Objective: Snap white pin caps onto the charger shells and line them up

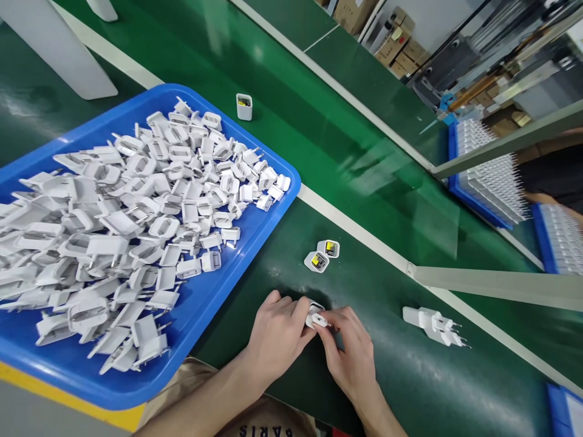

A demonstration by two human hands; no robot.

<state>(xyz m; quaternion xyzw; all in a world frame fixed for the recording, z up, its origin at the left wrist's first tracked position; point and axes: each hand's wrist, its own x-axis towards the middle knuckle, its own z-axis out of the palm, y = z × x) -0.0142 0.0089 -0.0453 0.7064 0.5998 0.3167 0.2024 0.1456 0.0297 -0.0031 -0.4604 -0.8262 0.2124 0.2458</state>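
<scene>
shells (159, 188) fill the blue tray (239, 255); beside it, left hand (277, 328) and right hand (348, 343) pinch a white housing (315, 317), its inside hard to make out; two nearby cases (310, 261) hold yellow parts (317, 261).

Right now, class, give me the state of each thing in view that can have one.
Left hand: closed on the white piece
Right hand: pinching it
White piece: held
Blue tray: heaped
Plug shells: loose, jumbled
Two nearby housings: open-ended, yellow parts showing
Lone housing: upright, open-topped
Plugs at right: lying down
</scene>
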